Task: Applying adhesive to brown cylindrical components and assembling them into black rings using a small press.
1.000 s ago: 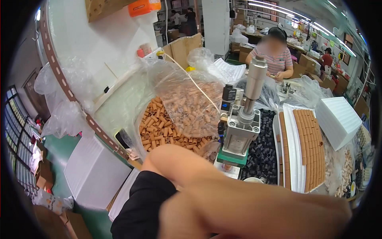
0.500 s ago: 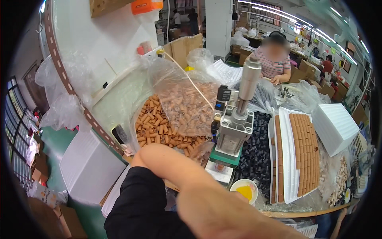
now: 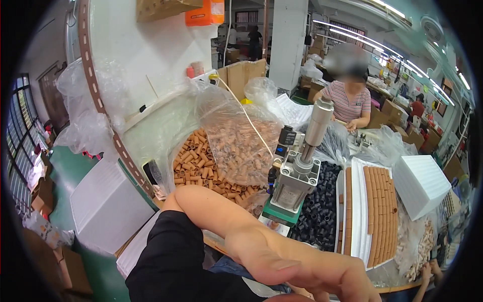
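Reaching across the lower frame, your left hand [image 3: 297, 261], black-sleeved, hangs close under the camera with fingers loosely extended and nothing in them, in front of the small pneumatic press [image 3: 294, 181] on its green base. Your right hand is out of view. Behind the press, a clear bag of tan cylindrical pieces [image 3: 236, 146] leans over a heap of the same pieces [image 3: 196, 163], a bin of black parts [image 3: 317, 214] sits just right of the press, and rows of tan pieces fill a white tray [image 3: 359, 211] beyond, while another person in a striped shirt [image 3: 349, 100] works across the table.
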Demonstrator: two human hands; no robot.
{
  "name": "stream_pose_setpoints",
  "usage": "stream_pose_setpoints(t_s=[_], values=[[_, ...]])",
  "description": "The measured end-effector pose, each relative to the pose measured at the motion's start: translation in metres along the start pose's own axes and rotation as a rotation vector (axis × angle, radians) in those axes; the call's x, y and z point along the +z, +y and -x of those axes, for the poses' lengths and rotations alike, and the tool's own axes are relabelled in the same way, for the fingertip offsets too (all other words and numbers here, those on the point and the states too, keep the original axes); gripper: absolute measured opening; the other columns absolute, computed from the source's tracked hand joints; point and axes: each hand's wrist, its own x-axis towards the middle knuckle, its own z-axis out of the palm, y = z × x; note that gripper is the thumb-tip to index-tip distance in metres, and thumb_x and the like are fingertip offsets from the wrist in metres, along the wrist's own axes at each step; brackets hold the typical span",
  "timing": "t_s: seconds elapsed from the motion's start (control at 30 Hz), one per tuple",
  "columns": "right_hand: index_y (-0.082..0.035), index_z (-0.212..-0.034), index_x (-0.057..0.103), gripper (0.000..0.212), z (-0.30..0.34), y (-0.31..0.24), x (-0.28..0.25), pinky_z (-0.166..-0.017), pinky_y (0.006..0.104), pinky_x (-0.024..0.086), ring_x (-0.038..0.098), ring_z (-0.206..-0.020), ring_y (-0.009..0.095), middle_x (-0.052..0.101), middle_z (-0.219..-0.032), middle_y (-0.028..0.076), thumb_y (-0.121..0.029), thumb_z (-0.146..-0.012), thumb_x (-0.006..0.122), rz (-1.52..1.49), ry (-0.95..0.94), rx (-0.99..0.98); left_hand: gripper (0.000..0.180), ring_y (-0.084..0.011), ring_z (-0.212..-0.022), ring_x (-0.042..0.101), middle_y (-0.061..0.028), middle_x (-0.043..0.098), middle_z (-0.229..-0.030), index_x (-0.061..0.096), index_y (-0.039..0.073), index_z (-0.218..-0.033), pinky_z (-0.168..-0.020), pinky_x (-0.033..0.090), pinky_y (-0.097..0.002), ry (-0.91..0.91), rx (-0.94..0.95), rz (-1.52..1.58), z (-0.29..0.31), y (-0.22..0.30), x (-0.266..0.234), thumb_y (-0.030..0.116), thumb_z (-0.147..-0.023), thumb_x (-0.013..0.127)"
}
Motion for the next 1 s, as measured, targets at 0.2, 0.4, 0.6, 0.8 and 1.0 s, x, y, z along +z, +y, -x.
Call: stream_pose_setpoints(t_s=[0.2,0.4,0.6,0.8,1.0], values=[[-0.001,-0.091,0.067,0.032,0.002,-0.008,0.004,-0.057,0.0280,0.046,0.054,-0.061,0.012,0.061,-0.064,0.007,-0.031,-0.082,0.074,0.035,0.059,0.248,0.092,-0.0371,-0.131,0.035,-0.0297,0.031,-0.140,0.039,-0.005,-0.128,-0.104,0.029,-0.0491,-0.003,-0.011,-0.042,0.003,0.001,-0.005,0.074,-0.081,0.049],[-0.001,-0.094,0.066,0.029,0.009,0.032,0.009,-0.057,0.0270,0.046,0.056,-0.061,0.013,0.062,-0.068,0.008,-0.027,-0.082,0.075,-0.022,0.007,0.252,0.089,-0.0377,-0.131,0.035,-0.0295,0.032,-0.139,0.039,-0.003,-0.127,-0.103,0.031,-0.0498,-0.077,0.015,-0.210,0.002,0.015,-0.010,0.071,-0.081,0.055],[-0.001,-0.098,0.064,0.031,0.007,0.020,0.002,-0.063,0.0252,0.049,0.061,-0.068,0.012,0.065,-0.077,0.006,-0.014,-0.074,0.079,-0.031,-0.058,0.002,0.043,-0.0272,-0.102,0.055,-0.0196,0.047,-0.131,0.060,0.009,-0.111,-0.087,0.049,-0.0405,0.233,-0.149,-0.415,0.009,0.058,-0.001,0.029,-0.078,0.080],[0.000,-0.099,0.064,0.033,0.010,0.003,-0.012,-0.065,0.0252,0.051,0.063,-0.070,0.011,0.066,-0.078,0.005,-0.011,-0.072,0.080,0.039,-0.046,0.005,0.023,-0.0129,-0.076,0.059,-0.0050,0.060,-0.083,0.051,0.009,-0.078,-0.065,0.048,-0.0250,0.490,0.358,-1.477,0.038,0.161,-0.025,-0.001,-0.081,0.072],[0.000,-0.097,0.063,0.032,0.007,0.004,-0.016,-0.064,0.0255,0.050,0.063,-0.068,0.012,0.066,-0.077,0.006,-0.012,-0.072,0.080,0.065,0.005,-0.004,0.005,-0.0096,-0.072,0.059,-0.0040,0.062,-0.075,0.061,0.004,-0.085,-0.063,0.047,-0.0240,0.880,0.219,-2.021,0.035,0.203,-0.027,0.001,-0.088,0.063]])
